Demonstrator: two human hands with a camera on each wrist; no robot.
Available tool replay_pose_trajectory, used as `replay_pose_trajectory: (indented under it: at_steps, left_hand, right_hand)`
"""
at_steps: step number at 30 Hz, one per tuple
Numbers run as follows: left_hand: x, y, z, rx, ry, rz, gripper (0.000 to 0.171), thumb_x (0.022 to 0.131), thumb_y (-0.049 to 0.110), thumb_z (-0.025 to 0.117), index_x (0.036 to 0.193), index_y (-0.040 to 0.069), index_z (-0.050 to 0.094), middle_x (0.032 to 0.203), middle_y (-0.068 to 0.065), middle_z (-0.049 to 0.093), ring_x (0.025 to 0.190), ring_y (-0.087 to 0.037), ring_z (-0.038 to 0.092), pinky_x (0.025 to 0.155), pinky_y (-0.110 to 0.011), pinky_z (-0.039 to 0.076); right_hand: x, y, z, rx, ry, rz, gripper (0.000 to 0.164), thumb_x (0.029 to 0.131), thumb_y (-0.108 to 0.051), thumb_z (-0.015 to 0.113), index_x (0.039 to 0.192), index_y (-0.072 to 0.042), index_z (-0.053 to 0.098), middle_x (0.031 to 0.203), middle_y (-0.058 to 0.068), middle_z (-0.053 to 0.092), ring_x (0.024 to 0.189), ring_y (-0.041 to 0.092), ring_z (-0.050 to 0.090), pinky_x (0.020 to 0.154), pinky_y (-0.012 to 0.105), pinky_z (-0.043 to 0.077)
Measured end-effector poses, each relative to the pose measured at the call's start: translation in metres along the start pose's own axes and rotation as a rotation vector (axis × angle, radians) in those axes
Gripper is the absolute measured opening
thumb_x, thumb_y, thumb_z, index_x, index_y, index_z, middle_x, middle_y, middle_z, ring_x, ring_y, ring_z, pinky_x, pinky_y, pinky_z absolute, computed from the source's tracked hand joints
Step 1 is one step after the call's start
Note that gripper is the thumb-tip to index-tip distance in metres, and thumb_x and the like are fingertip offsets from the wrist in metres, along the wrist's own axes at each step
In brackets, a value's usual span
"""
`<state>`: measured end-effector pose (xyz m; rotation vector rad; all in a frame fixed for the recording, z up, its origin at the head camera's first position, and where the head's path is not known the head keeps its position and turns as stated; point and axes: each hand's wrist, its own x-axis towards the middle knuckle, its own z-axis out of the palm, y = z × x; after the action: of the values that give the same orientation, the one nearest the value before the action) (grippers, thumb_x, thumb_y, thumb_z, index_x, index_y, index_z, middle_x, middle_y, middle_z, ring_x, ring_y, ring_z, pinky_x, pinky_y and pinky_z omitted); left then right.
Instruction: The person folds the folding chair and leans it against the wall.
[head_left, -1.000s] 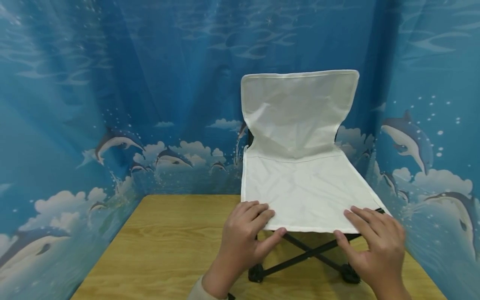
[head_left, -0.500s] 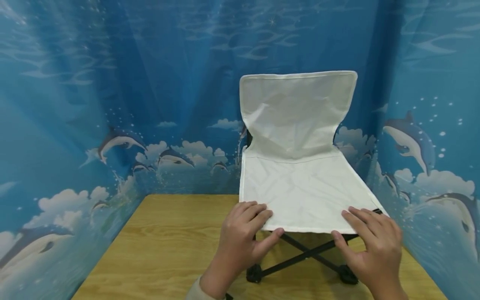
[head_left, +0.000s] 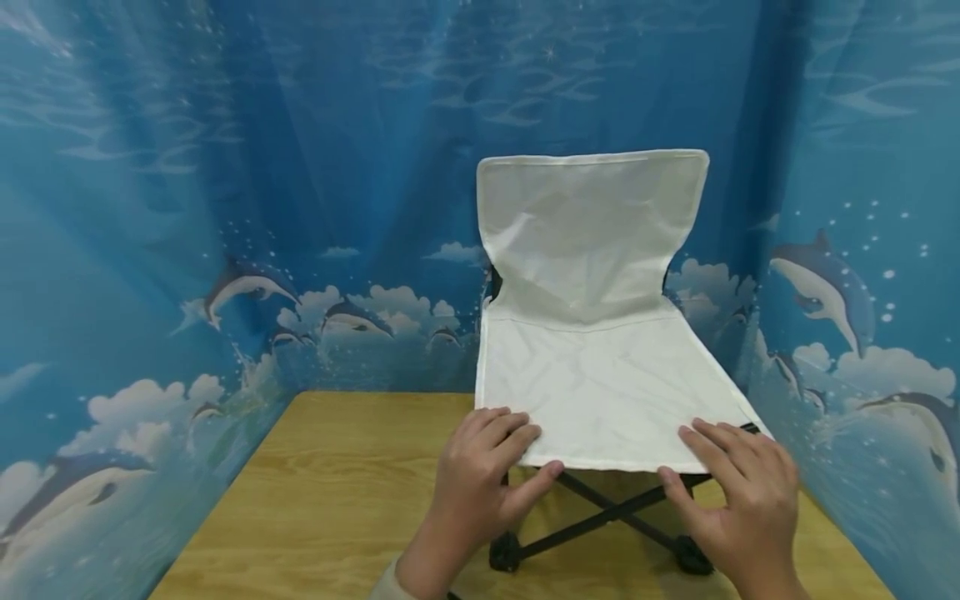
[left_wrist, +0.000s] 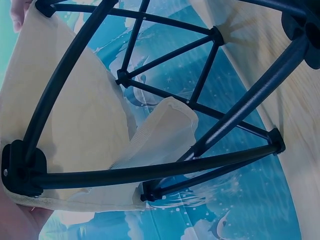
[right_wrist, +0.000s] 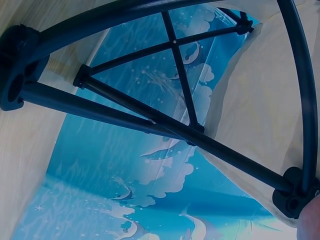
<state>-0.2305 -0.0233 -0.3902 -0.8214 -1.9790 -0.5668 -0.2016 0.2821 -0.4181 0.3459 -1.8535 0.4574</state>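
Two hands, the left hand [head_left: 476, 471] and the right hand [head_left: 742, 487], rest on the front corners of a white chair [head_left: 585, 358], fingers loosely spread and slightly bent, thumbs at the front edge. The seat [head_left: 600, 400] stretches between and beyond them; the backrest [head_left: 592, 233] rises farther off. Below and between the hands, black legs [head_left: 592, 523] cross. One foot [head_left: 505, 552] stands under the left thumb, another foot [head_left: 692, 557] just inside the right wrist. By each hand, the wrist views show a black joint [left_wrist: 22, 167] under the seat's corner. A pale sleeve [head_left: 387, 585] shows behind the left wrist. The wooden table [head_left: 322, 483] spreads beneath, mostly left of the left hand, and a blue dolphin-print backdrop [head_left: 337, 125] hangs beyond both.
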Motion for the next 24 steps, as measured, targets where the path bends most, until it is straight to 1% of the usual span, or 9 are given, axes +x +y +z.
replay_pose_trajectory:
  at_steps: [4, 10, 13, 17, 24]
  left_hand:
    - [-0.003, -0.002, 0.0, 0.005, 0.0, -0.007, 0.041, 0.096, 0.06, 0.07, 0.108, 0.023, 0.083, 0.112, 0.004, 0.08, 0.108, -0.016, 0.072, 0.098, -0.041, 0.06]
    - [-0.006, -0.005, -0.003, 0.017, 0.006, -0.011, 0.041, 0.096, 0.06, 0.071, 0.109, 0.023, 0.083, 0.113, 0.003, 0.08, 0.109, -0.017, 0.072, 0.099, -0.042, 0.06]
    - [-0.007, -0.005, -0.004, 0.018, 0.014, -0.005, 0.04, 0.096, 0.059, 0.072, 0.109, 0.022, 0.082, 0.113, 0.002, 0.08, 0.109, -0.018, 0.072, 0.099, -0.043, 0.06]
    - [-0.008, -0.006, -0.007, 0.017, 0.022, -0.002, 0.04, 0.096, 0.059, 0.072, 0.108, 0.022, 0.082, 0.112, 0.002, 0.08, 0.108, -0.018, 0.073, 0.099, -0.043, 0.06]
    - [-0.008, -0.007, -0.01, 0.019, 0.031, 0.003, 0.04, 0.097, 0.057, 0.071, 0.108, 0.021, 0.083, 0.112, 0.001, 0.08, 0.107, -0.019, 0.073, 0.098, -0.044, 0.06]
  right_hand:
    - [0.0, -0.003, 0.001, -0.003, -0.003, 0.0, 0.069, 0.098, -0.071, 0.058, 0.114, -0.008, 0.082, 0.11, 0.021, 0.077, 0.105, 0.043, 0.063, 0.12, 0.033, 0.032]
    - [-0.001, -0.006, 0.003, -0.003, -0.01, -0.003, 0.069, 0.098, -0.071, 0.057, 0.114, -0.008, 0.082, 0.11, 0.021, 0.077, 0.106, 0.043, 0.063, 0.117, 0.039, 0.034]
    - [-0.001, -0.007, 0.004, 0.004, -0.003, -0.014, 0.069, 0.098, -0.07, 0.058, 0.114, -0.008, 0.082, 0.11, 0.021, 0.077, 0.105, 0.043, 0.063, 0.118, 0.036, 0.033]
    - [-0.001, -0.008, 0.006, 0.016, 0.004, -0.025, 0.068, 0.098, -0.07, 0.059, 0.114, -0.008, 0.082, 0.11, 0.021, 0.077, 0.105, 0.043, 0.063, 0.12, 0.03, 0.029]
    - [0.0, -0.01, 0.008, 0.026, 0.006, -0.032, 0.067, 0.098, -0.069, 0.059, 0.114, -0.008, 0.082, 0.11, 0.021, 0.077, 0.105, 0.043, 0.063, 0.119, 0.027, 0.029]
